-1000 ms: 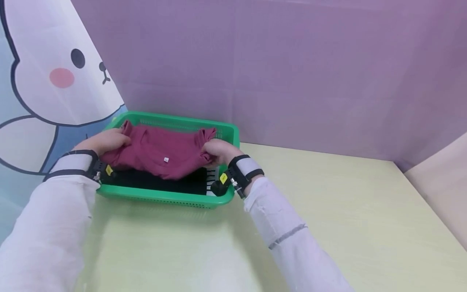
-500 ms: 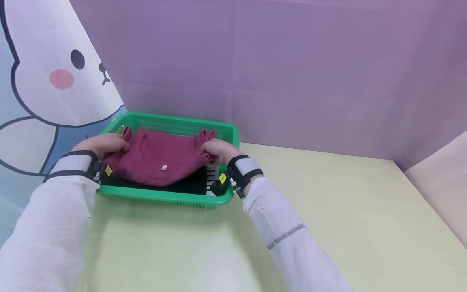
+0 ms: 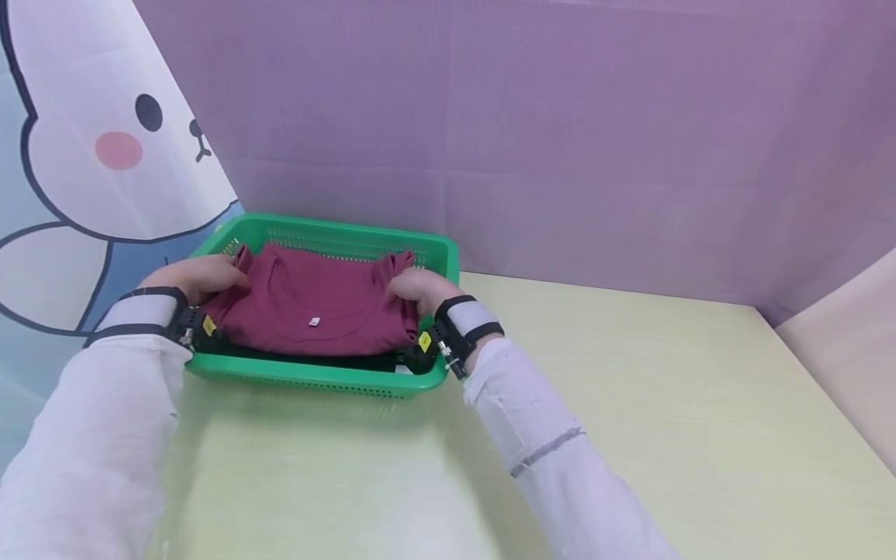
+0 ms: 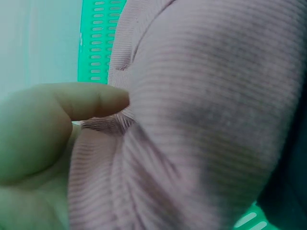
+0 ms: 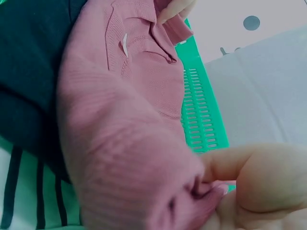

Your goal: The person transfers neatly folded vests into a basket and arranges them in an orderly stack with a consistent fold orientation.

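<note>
A maroon ribbed shirt [image 3: 322,303], folded, with a small white label at its curved neckline, lies inside the green basket [image 3: 315,376]. My left hand [image 3: 210,276] pinches its left end; in the left wrist view the thumb [image 4: 98,100] presses on the cloth and the other fingers are mostly hidden. At the opposite end my right hand [image 3: 418,288] pinches the shirt, thumb on the near side in the right wrist view. Under the shirt is a black cloth [image 5: 29,91], and beside that a white cloth with black stripes [image 5: 38,187].
The basket stands on a pale yellow-green table [image 3: 630,389], at its far left. Behind it hangs a purple cloth backdrop [image 3: 560,140]. A curtain with a cartoon animal [image 3: 84,155] closes the left side.
The shirt has come down and spread out. Its front edge now lies nearer the basket's front rim, and its right end covers most of the striped cloth. Both hands have barely moved.
</note>
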`<action>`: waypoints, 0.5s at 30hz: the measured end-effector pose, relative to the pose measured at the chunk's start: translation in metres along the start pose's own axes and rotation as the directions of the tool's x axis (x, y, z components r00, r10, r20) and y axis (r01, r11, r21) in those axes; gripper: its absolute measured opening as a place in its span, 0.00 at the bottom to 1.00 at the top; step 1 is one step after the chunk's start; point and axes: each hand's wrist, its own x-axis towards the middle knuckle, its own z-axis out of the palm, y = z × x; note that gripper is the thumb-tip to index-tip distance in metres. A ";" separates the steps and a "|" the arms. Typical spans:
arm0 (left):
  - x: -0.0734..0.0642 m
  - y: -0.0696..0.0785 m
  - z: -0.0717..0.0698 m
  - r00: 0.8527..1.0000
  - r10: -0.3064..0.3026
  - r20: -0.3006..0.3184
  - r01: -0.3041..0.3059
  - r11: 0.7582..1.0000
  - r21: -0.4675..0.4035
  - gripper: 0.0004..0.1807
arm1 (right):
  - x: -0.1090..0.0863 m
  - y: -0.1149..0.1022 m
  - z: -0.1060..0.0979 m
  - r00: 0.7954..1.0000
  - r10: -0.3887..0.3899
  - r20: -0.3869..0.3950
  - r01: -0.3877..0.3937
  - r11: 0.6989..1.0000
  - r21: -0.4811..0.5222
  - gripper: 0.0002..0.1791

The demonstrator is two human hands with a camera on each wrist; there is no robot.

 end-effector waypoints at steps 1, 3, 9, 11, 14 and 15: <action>0.000 0.000 0.000 1.000 0.001 -0.005 -0.002 1.000 -0.008 0.21 | 0.000 0.000 0.000 1.000 -0.001 -0.012 0.001 1.000 -0.017 0.04; 0.001 0.000 0.000 1.000 0.006 -0.016 -0.006 1.000 -0.023 0.18 | 0.000 0.000 0.000 0.999 -0.007 -0.036 0.005 0.999 -0.052 0.14; 0.002 0.000 0.001 1.000 0.020 -0.024 -0.022 0.996 -0.089 0.12 | 0.001 0.000 0.000 0.995 -0.011 -0.103 0.004 0.998 -0.063 0.22; 0.004 0.000 0.001 0.999 0.035 -0.026 -0.037 0.994 -0.102 0.10 | 0.002 0.000 0.000 0.993 -0.008 -0.117 0.003 0.999 -0.043 0.24; 0.005 0.003 0.003 0.997 0.068 -0.042 -0.072 0.991 -0.115 0.11 | 0.003 0.001 0.000 0.992 -0.002 -0.127 0.002 1.000 -0.006 0.30; 0.005 0.003 0.003 0.996 0.076 -0.055 -0.082 0.990 -0.118 0.14 | 0.004 0.001 0.000 0.992 0.000 -0.128 0.001 1.000 0.004 0.31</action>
